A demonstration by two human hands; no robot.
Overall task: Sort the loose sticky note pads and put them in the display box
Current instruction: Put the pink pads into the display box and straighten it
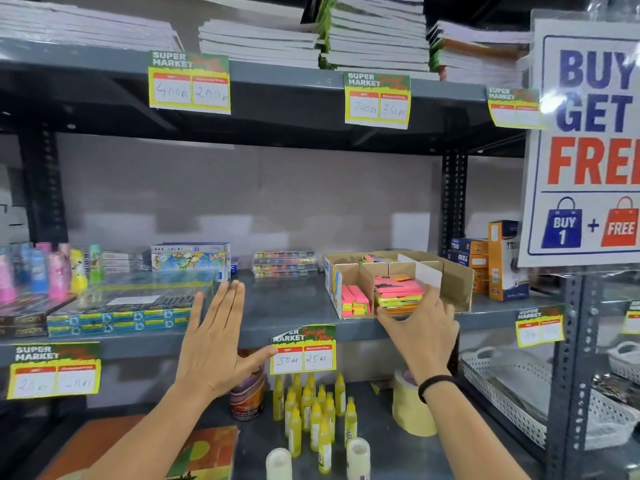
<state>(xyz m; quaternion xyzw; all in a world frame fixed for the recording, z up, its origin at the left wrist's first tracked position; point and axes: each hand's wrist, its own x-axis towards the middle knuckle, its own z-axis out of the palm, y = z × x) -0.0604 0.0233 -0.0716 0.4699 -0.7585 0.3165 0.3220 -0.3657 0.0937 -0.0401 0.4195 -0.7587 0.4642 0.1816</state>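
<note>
Two bare forearms reach up from the bottom edge toward a grey metal shelf (294, 303). Right hand (420, 322), black band on wrist, has its fingers (388, 315) clamped round a stack of sticky note pads (398, 294), pink on top, yellow and orange below. Stack sits at the open front of a cardboard display box (450, 282) on the middle shelf, right of centre; can't tell if it rests fully inside or hangs over the front edge. Left slot of the box holds more pink and yellow pads (353, 301), too jumbled to count. Back slots partly hidden by dividers.

Left hand (214, 344) is flat, fingers together and straight, thumb out, holding nothing, well apart from the box.

Risk, as I judge it: stack is mixed colours and loosely squared, so a one-handed squeeze could fan it out and drop pads off the shelf lip onto approx a dozen yellow glue bottles (311, 410) below. Box could also slide back when pushed.

Counted: 1 box, 2 hands.
</note>
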